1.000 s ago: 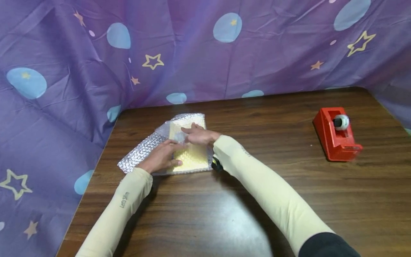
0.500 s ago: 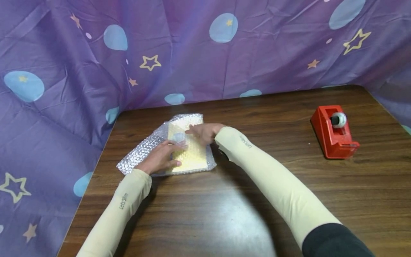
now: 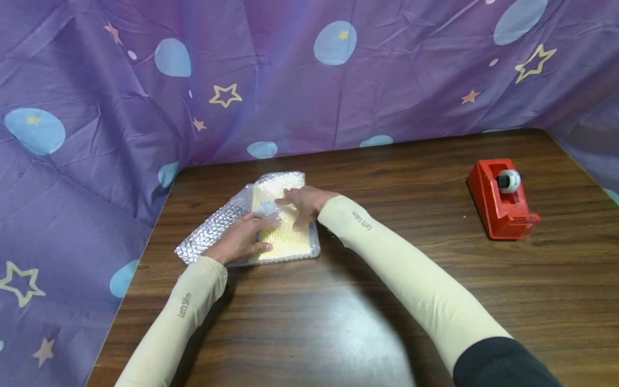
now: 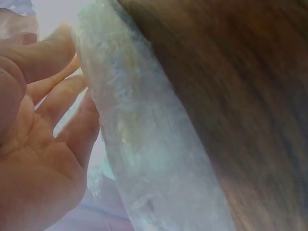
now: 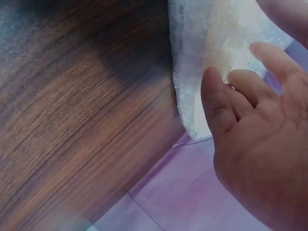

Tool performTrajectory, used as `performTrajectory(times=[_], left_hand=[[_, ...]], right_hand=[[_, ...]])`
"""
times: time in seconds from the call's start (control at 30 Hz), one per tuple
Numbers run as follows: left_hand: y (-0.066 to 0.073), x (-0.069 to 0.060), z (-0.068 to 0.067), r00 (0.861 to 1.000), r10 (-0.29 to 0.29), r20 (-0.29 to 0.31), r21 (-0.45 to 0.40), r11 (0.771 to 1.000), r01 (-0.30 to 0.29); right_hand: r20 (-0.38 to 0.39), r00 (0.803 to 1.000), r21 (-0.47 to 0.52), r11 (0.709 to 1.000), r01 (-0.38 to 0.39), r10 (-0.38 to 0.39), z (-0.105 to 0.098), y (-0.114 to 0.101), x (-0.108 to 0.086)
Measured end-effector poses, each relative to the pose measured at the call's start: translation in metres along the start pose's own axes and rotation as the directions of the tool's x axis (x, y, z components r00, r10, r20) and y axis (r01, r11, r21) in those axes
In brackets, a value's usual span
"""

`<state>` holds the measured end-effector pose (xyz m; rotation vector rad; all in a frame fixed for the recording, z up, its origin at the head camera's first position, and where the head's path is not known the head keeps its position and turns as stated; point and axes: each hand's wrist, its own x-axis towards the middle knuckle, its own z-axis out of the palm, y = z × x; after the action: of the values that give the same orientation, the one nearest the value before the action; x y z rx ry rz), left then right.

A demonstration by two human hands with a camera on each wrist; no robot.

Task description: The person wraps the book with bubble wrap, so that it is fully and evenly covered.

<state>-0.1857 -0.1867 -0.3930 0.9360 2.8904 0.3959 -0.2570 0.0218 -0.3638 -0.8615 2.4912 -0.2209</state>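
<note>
A flat yellow rectangular thing [image 3: 290,244], its kind hidden, lies under clear bubble wrap [image 3: 205,234] on the wooden table. One loose flap of the wrap spreads to the left. My left hand [image 3: 239,236] rests on the left part of the package with its fingers spread. On the upper right part, the fingers of my right hand [image 3: 307,204] touch the wrap, loosely bent. In the left wrist view the wrapped side [image 4: 144,149] stands beside the left fingers. The right wrist view has the package's corner [image 5: 190,96] near my right fingertips.
A red tape dispenser [image 3: 500,201] with a roll of tape stands at the right of the table [image 3: 387,177]. Purple cloth [image 3: 290,80] with stars hangs behind the table and along its left side.
My right hand moved to the package's right edge, folded the wrap there inward, and came back over the top. The left hand stayed in place.
</note>
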Motion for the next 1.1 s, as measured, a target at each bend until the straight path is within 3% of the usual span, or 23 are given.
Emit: performTrajectory(times=[0.27,0.47,0.67,0.8,0.97,1.1], left_hand=[[0.002,-0.004,0.000,0.998,0.047,-0.037,0.017,0.999,-0.046],[0.002,-0.011,0.002,0.997,0.065,-0.049,-0.009,0.998,-0.065],[-0.006,-0.022,-0.003,0.990,0.057,-0.129,-0.008,0.998,-0.059],[-0.020,-0.039,-0.019,0.975,-0.087,-0.205,-0.003,0.996,0.088],[-0.043,-0.072,-0.037,0.912,-0.312,-0.266,-0.042,0.949,0.313],[-0.057,-0.094,-0.038,0.873,-0.398,-0.282,-0.074,0.916,0.394]], right_hand=[[-0.031,0.999,-0.040,0.999,-0.012,0.011,0.004,0.001,0.002],[0.006,1.000,-0.038,0.999,-0.024,0.024,0.007,-0.001,0.002],[0.032,0.999,0.018,0.999,-0.037,0.037,0.007,-0.008,0.000],[0.043,0.998,0.004,0.999,-0.039,0.038,0.006,-0.010,0.000],[0.041,0.999,-0.031,0.999,-0.028,0.030,0.006,-0.009,0.004],[0.046,0.998,-0.050,0.998,-0.028,0.030,0.007,-0.008,0.006]])
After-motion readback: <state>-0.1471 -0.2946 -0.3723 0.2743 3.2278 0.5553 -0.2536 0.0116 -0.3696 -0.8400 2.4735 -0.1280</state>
